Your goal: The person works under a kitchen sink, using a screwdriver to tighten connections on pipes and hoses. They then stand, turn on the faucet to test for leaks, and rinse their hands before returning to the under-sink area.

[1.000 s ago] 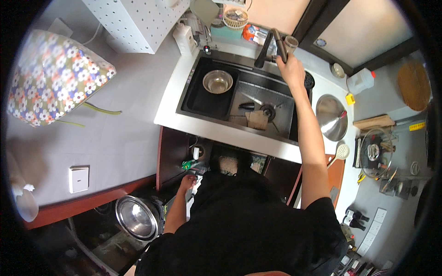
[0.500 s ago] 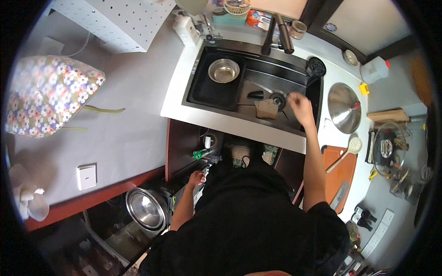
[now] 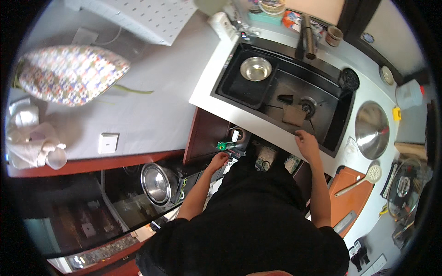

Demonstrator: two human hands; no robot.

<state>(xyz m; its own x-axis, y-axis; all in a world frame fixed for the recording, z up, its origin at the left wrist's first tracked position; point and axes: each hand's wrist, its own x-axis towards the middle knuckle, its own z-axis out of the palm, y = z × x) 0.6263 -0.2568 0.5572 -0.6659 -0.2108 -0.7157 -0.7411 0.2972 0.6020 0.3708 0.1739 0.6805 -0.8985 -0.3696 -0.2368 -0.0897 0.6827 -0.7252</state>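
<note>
My right hand [image 3: 306,142] is at the white front edge of the black sink [image 3: 239,102], its fingers loosely bent and apart, nothing visible in them. Close by in the basin lie a brown-grey cloth or sponge [image 3: 293,115] and a small black object [image 3: 285,98], beside the drain [image 3: 307,106]. A metal bowl [image 3: 256,69] rests in the left part of the sink. Low on the left, my left hand [image 3: 219,161] hangs beside the open cabinet under the sink, near a green fitting [image 3: 224,146]; its fingers are slightly bent and appear to hold nothing.
A black faucet [image 3: 307,39] stands behind the sink. To the right are a round metal lid [image 3: 372,130], an orange cutting board [image 3: 347,193] and a slotted spoon [image 3: 370,175]. A flowered cover [image 3: 73,73] lies on the left; a steel basin [image 3: 156,184] sits below.
My right hand has drawn back from above the basin to the sink's front edge, its fist loosening. The view has shifted, so the sink appears further right. My left hand stays low by the cabinet.
</note>
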